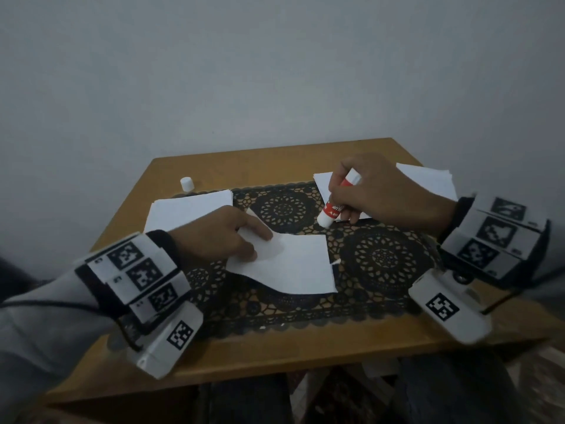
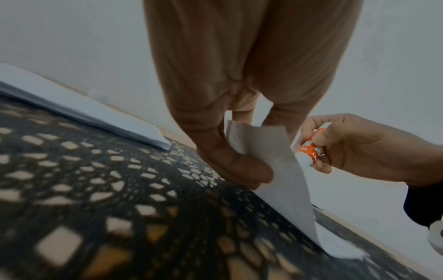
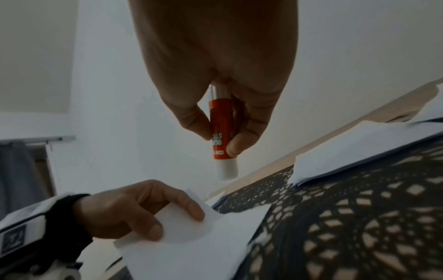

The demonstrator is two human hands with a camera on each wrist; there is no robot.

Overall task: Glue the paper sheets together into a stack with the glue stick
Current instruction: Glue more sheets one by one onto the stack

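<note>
Paper sheet [image 1: 290,264] lay on the black lace mat [image 1: 382,255] near the middle of the wooden surface [image 1: 275,356], its left end lifted off the mat by the left hand [image 1: 220,237]. That grip was clamped on the sheet's left edge, thumb on top and fingers curled beneath, as the left wrist view showed the thumb [image 2: 230,163] pressed against the raised paper. The sheet's right end still touched the mat, and a small torn flap stood at its right edge.

The right hand [image 1: 379,191] hovered above the mat toward the far right corner, its grip closed round the glue stick [image 1: 336,203], a red-and-white tube held tilted with its white lower end pointing down toward the mat, just beyond the sheet's far right corner. In the right wrist view the tube [image 3: 221,136] sat between thumb and fingertips, its tip clear of the paper.

One pile of white sheets [image 1: 186,209] rested at the far left of the mat, and another pile [image 1: 428,179] lay under the right hand near the far right corner. A small white cap [image 1: 186,183] stood upright on the bare surface beyond the left pile.
</note>
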